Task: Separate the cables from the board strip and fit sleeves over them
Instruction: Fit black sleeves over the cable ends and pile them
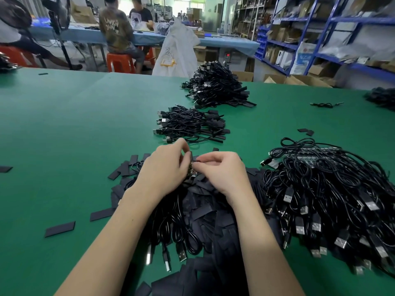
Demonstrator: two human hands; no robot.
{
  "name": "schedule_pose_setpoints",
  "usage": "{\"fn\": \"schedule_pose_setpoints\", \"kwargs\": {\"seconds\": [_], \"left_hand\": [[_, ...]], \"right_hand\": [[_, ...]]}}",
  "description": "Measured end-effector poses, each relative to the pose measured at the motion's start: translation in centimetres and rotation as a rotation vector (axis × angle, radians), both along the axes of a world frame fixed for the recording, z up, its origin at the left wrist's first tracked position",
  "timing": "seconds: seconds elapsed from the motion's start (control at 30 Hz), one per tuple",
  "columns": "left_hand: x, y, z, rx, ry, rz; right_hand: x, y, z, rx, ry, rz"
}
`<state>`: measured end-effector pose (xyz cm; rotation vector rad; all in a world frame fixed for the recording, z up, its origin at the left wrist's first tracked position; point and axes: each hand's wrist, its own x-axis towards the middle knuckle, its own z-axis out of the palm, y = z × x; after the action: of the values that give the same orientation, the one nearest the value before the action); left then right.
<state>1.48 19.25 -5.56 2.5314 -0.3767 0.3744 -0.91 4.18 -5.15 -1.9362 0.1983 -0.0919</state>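
Left hand [164,167] and right hand [222,169] both pinch small board strip [191,169]; thin, snappable, grip edges; cables [183,227] limp.

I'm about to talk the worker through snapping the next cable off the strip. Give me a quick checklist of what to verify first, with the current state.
1. Both hands on the piece: left hand and right hand pinch the small board strip between them. Ok.
2. Which cable is being separated: hidden by the fingers. Cannot tell.
3. Sleeves within reach: loose black sleeves heaped under the hands. Ok.
4. Unprocessed stock nearby: cable pile lies to the right, on the green table. Ok.
5. Place for finished cables: small finished pile just beyond the hands. Ok.
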Motion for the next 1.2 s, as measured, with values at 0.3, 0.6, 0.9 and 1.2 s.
{"fn": "schedule_pose_setpoints", "kwargs": {"seconds": [0.3,0.6,0.9,1.2], "left_hand": [[0.0,-1.1,0.0,-0.131,-0.095,0.072],[0.0,-2.1,-0.5,-0.217,-0.195,0.165],[0.1,-2.4,-0.7,-0.144,-0.217,0.153],[0.1,-2.1,-0.5,-0.156,-0.203,0.119]], "right_hand": [[-0.6,-0.4,0.6,0.505,0.043,0.145],[-0.8,-0.4,0.8,0.578,0.085,0.150],[-1.2,-0.6,1.1,0.653,0.126,0.204],[-1.4,-0.5,1.0,0.734,0.165,0.195]]}}
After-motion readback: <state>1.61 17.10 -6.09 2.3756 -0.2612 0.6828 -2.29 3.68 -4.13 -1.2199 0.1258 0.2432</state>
